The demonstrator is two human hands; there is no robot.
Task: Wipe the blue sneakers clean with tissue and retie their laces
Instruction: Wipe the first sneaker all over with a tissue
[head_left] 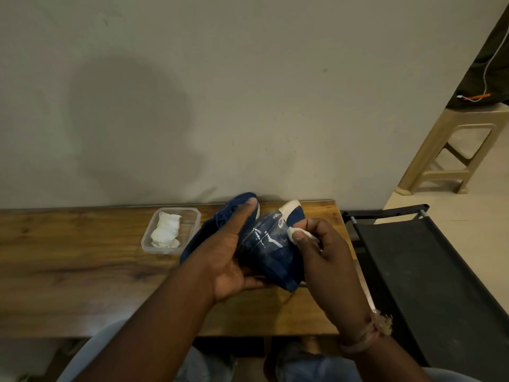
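Off to the left of my grip, on the wooden table point(82, 271), sits a clear plastic tub point(190, 216) with spare white tissue point(166, 230) bunched inside. I judge it is parked there so a fresh piece stays within easy reach of my holding hand.

Closer in, my left hand point(231, 252) cradles the sneaker in hand point(272, 249) from beneath, the thumb stretched up along its near side and the fingers curled under it, lifting it off the table and tilting it toward me. That tilt, I think, turns the glossy blue panel toward my face and toward the wiping hand. Behind that thumb and partly hidden by it lies the second sneaker point(234, 208), resting on the table against the wall; I cannot see whether its laces are tied.

Right of the raised shoe, my right hand point(325, 252) pinches a small wad of tissue point(296, 232) between thumb and fingertips, pressed to the shoe's side just below its white toe cap. Folding the tissue small seems to give me a firm pad for rubbing.

Wiping looks to be underway, with lacing yet to come. Further right, beyond the table's edge, stands a black fabric seat point(427, 271).
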